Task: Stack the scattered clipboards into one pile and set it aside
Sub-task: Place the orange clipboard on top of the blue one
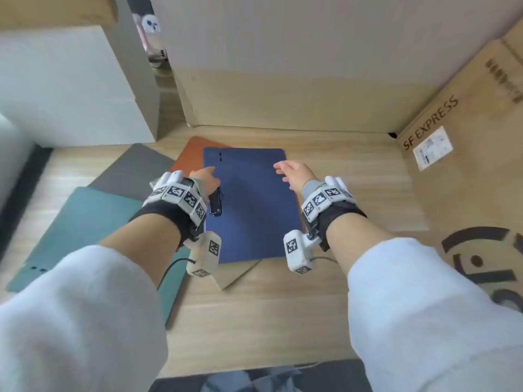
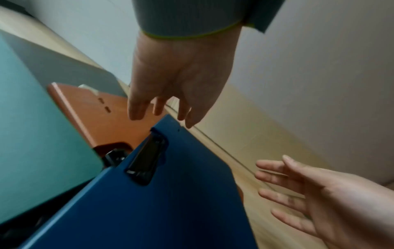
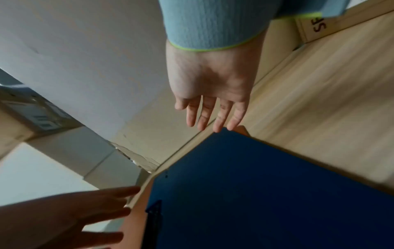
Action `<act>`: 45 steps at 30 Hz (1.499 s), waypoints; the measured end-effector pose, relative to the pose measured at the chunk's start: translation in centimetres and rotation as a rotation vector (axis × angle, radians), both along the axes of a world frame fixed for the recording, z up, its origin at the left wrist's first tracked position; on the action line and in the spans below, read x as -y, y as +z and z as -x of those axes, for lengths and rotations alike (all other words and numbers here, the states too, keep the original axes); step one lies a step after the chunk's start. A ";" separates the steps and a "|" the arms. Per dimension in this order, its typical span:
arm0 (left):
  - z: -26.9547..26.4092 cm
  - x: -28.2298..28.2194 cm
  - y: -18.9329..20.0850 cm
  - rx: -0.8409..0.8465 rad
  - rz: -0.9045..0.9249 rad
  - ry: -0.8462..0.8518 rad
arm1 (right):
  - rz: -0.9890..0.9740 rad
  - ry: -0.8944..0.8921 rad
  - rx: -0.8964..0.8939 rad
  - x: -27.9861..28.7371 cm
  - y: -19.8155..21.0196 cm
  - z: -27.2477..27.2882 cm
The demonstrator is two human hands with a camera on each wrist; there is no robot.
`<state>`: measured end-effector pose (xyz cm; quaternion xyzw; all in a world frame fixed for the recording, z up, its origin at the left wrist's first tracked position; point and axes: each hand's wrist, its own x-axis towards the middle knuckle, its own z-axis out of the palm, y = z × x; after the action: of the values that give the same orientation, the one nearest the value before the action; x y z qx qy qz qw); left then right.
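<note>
**Both hands open over the blue clipboard**

Left hand [image 1: 204, 179] and right hand [image 1: 294, 174] hover with fingers loosely spread, holding nothing, above the blue clipboard [image 1: 252, 205]. It tops the orange clipboard [image 1: 192, 154]; grey clipboard [image 1: 133, 174] and teal clipboard [image 1: 85, 227] lie toward the wooden floor's [image 1: 268, 312] left edge.

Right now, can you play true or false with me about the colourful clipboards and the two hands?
1. The blue clipboard lies on top of the orange clipboard. True.
2. The right hand is squeezing a pen. False: its fingers are spread and it holds nothing.
3. The teal clipboard lies left of the blue one. True.
4. The left hand is holding the grey clipboard. False: it is over the blue clipboard's left edge, fingers relaxed, holding nothing.
5. The cardboard box on the right reads "SF EXPRESS". True.
</note>
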<state>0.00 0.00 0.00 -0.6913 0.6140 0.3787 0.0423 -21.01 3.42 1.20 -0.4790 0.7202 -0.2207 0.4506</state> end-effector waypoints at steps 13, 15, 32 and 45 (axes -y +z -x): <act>1.3 0.2 -2.5 -0.079 -0.027 0.076 | -0.337 -0.189 -0.161 -1.0 -4.5 2.2; 1.7 0.1 -2.6 -0.144 -0.058 0.078 | -0.387 -0.240 -0.201 -0.8 -4.6 3.4; -4.0 0.2 -6.0 0.226 0.014 0.427 | -0.321 -0.510 -0.237 -4.2 -4.4 12.6; -5.2 2.1 -3.4 0.040 0.151 0.765 | -0.381 -0.529 -0.165 -5.4 -6.1 12.1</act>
<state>5.25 -2.09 -3.41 -0.8787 0.3371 0.3072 -0.1409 -33.15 8.80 -4.91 -0.1989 0.8820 -0.1520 0.3993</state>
